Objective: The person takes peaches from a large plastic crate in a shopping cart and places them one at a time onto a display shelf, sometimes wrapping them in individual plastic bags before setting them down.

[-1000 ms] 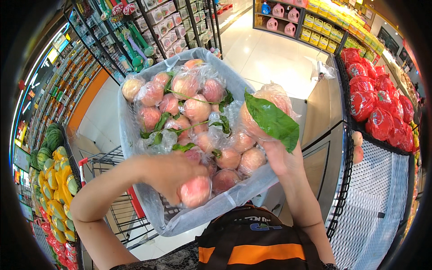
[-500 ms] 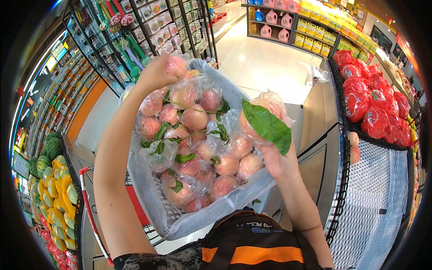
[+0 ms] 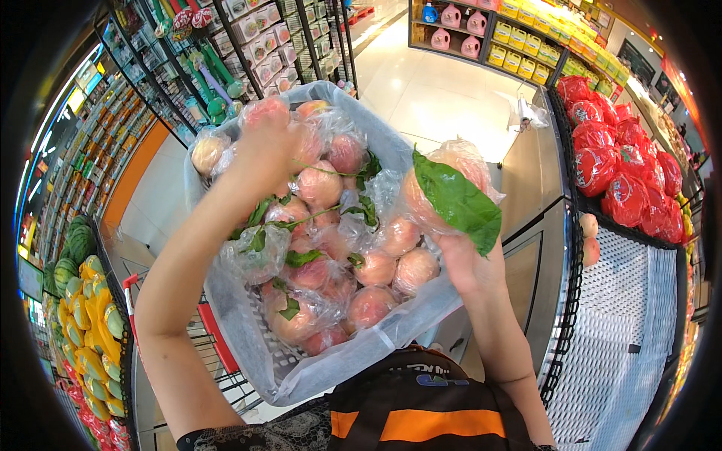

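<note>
A crate lined with pale blue sheeting (image 3: 241, 331) stands before me, full of peaches (image 3: 320, 186), many wrapped in clear plastic, with loose green leaves among them. Over its far left part is my left hand (image 3: 271, 150), smeared by motion, its fingers hidden. A peach (image 3: 265, 111) shows just beyond that hand; whether the hand grips it is unclear. At the crate's right rim my right hand (image 3: 470, 263) is closed from below on plastic-wrapped peaches (image 3: 459, 161). A large green leaf (image 3: 455, 199) lies across the front of them.
Under the crate is a shopping cart with a red bar (image 3: 216, 338). To my right stands a display with white mesh lining (image 3: 617, 323), two peaches (image 3: 590, 240) and red bags (image 3: 624, 150). Yellow-netted melons (image 3: 94, 323) are at left; hanging-goods racks (image 3: 263, 45) rise behind.
My left hand has moved down and slightly left, from holding a peach at the far rim to over the crate's far left. The wrapped peaches in my right hand shifted slightly right.
</note>
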Available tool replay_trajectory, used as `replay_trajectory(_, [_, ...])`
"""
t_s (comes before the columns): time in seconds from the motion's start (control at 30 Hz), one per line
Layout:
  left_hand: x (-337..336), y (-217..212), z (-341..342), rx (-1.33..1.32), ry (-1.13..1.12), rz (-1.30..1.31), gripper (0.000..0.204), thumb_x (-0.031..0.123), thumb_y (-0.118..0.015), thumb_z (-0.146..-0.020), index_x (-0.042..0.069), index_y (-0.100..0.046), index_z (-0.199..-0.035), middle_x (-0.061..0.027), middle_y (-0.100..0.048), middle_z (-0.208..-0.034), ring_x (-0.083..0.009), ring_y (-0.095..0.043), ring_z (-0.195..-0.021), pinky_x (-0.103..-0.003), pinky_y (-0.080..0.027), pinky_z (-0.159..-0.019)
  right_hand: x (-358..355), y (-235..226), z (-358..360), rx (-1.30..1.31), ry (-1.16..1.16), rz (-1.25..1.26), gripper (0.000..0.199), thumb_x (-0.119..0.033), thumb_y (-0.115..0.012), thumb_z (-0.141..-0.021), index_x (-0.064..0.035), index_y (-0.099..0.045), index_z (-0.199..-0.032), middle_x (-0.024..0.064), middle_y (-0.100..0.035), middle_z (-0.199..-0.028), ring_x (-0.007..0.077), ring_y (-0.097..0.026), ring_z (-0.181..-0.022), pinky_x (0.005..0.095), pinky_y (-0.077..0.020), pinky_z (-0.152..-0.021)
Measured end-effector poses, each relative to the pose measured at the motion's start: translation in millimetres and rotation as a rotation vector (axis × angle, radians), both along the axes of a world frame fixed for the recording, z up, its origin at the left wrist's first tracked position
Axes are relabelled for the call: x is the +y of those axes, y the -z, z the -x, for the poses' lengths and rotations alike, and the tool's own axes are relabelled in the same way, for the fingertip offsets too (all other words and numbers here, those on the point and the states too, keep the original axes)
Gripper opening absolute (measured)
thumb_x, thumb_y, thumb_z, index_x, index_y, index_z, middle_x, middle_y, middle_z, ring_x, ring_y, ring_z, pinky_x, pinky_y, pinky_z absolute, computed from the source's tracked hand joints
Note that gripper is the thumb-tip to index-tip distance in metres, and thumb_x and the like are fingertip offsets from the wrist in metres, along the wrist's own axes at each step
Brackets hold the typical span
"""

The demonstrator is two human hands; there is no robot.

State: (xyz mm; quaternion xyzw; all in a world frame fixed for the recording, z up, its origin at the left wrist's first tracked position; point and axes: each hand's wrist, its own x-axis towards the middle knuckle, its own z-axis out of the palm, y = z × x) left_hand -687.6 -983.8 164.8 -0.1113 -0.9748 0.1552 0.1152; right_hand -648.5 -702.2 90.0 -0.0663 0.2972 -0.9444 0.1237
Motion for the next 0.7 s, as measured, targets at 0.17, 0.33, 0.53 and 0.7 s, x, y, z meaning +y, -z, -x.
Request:
replay_trajectory(0.17, [83,13,-50,-0.796,0.591,-0.396,0.034,0.005,-0.060,-0.064,0.006,-0.057,-0.098,-0.0130,-0.056,-0.093,-0.0302,-0.055,-0.093,-0.041,-0.046,-0.075,6,4,-1,0.064,0.004,0.000,0.037,-0.026,-0.045,-0.091,-0.0074,-0.039,-0.122,0.0105,-0.048,-0.122,0.0249,-0.047,-0.112,0.0447,-0.0365,-0.095])
replay_trajectory(0.33, [94,74,-76,-1.126,0.771,-0.081,0.053,0.008,-0.059,-0.064,0.003,-0.050,-0.115,-0.0197,-0.048,-0.107,-0.0341,-0.054,-0.092,-0.041,-0.045,-0.077,4,1,-2,0.085,-0.027,-0.018,0.040,-0.022,-0.053,-0.087,-0.0039,-0.042,-0.121,0.0109,-0.049,-0.121,0.0251,-0.048,-0.111,0.0445,-0.0366,-0.095])
replay_trajectory(0.53, [97,114,-82,-0.950,0.850,-0.152,0.068,0.016,-0.063,-0.065,0.004,-0.034,-0.125,-0.0201,-0.047,-0.107,-0.0361,-0.053,-0.094,-0.044,-0.043,-0.079,3,-5,-1,0.064,-0.004,-0.051,0.042,-0.024,-0.052,-0.086,-0.0023,-0.042,-0.121,0.0111,-0.049,-0.121,0.0250,-0.047,-0.112,0.0425,-0.0361,-0.096])
replay_trajectory(0.7, [101,123,-87,-0.810,0.833,-0.106,0.048,0.024,-0.061,-0.067,0.006,-0.045,-0.108,-0.0151,-0.052,-0.100,-0.0311,-0.053,-0.095,-0.042,-0.044,-0.076,4,-1,0,0.052,-0.021,-0.052,0.042,-0.025,-0.051,-0.087,-0.0031,-0.041,-0.121,0.0111,-0.048,-0.122,0.0253,-0.047,-0.113,0.0434,-0.0358,-0.097])
